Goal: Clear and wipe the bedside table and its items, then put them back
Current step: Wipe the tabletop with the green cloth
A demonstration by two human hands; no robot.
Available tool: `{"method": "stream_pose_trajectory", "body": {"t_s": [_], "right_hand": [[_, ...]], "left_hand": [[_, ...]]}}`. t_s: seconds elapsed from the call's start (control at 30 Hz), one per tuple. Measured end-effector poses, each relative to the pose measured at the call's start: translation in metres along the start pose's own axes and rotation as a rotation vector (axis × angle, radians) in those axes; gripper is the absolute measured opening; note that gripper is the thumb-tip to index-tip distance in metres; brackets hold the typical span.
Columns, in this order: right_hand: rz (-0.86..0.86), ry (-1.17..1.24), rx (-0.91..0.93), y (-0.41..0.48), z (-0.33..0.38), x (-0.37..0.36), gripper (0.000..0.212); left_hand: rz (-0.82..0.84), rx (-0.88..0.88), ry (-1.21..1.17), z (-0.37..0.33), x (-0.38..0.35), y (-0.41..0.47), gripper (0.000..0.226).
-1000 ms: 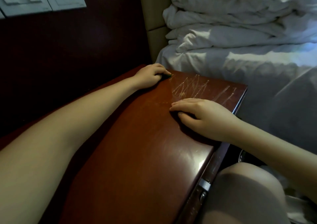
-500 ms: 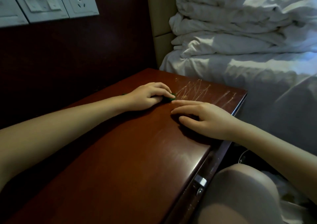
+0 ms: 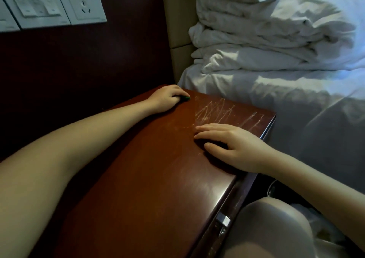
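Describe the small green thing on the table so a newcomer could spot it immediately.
Start at the reddish-brown bedside table beside the white bed; go to its far edge by the dark wall. There the left hand curls over a small green thing, only its tip showing, just left of pale scratches: the sole green in view.

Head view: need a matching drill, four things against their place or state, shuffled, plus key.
Things
1. left hand
2. right hand
3. power socket
4. white duvet

Place or state
A. bunched up on the bed
B. flat on the bedside table, fingers straight
C. curled round a small green thing at the table's far edge
D. on the dark wall panel, upper left

Pairs: 1-C, 2-B, 3-D, 4-A
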State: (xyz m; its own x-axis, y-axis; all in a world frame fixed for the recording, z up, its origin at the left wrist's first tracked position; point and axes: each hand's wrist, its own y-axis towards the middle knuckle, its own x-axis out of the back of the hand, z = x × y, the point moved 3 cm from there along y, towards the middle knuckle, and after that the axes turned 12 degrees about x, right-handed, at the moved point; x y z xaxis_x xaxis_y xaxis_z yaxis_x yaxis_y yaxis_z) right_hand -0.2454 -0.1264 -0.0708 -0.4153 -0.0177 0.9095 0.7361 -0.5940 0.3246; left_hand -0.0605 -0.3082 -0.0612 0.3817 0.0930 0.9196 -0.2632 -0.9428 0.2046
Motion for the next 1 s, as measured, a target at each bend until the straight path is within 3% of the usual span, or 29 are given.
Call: {"method": "stream_pose_trajectory", "body": {"t_s": [0.27, 0.6, 0.73, 1.0], "right_hand": [[0.003, 0.006, -0.041, 0.001, -0.005, -0.001, 0.038], [-0.021, 0.003, -0.029, 0.001, -0.006, -0.003, 0.036], [-0.023, -0.005, -0.020, 0.001, -0.006, -0.003, 0.045], [-0.006, -0.009, -0.030, 0.001, -0.004, -0.001, 0.037]], "left_hand": [[-0.059, 0.133, 0.093, -0.008, -0.006, 0.039, 0.040], [-0.009, 0.052, 0.082, -0.010, -0.009, 0.044, 0.041], [-0.006, 0.010, 0.067, -0.011, -0.009, 0.040, 0.039], [0.033, -0.041, 0.036, -0.014, -0.008, 0.028, 0.035]]}}
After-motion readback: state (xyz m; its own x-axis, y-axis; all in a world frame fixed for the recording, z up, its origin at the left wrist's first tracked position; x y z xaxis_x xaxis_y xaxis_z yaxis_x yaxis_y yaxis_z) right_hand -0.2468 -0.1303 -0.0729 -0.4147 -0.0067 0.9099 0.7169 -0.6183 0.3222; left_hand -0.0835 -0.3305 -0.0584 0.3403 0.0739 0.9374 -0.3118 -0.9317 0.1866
